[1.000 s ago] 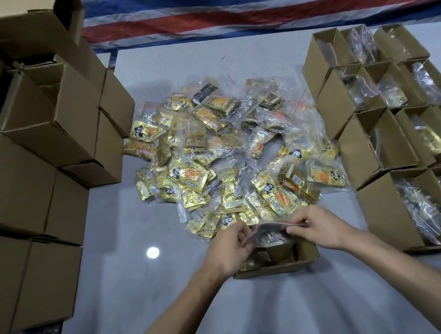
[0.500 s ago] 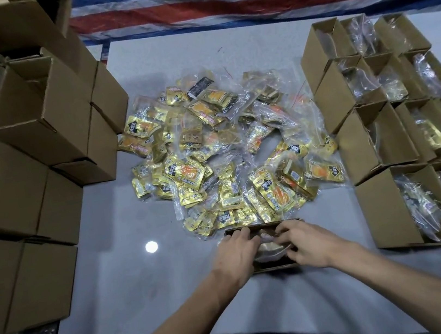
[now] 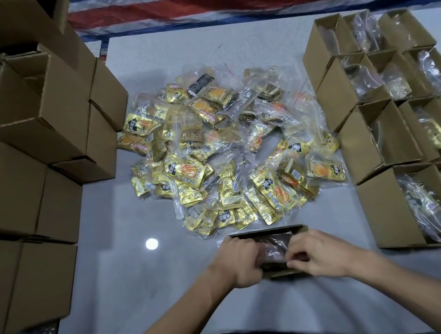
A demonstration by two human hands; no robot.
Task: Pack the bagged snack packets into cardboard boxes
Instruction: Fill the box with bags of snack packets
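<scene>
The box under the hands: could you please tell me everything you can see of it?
The box is brown cardboard, open at the top, and stands upright on the pale table near the person, just short of the packet pile. A clear bag of packets lies inside. The left hand and right hand reach into it from either side, fingers curled on the bag; they partly hide its near wall.

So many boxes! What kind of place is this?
Probably a small packing workshop: stacked cardboard boxes on the left, a heap of bagged snack packets on the table, and rows of filled boxes on the right.
</scene>
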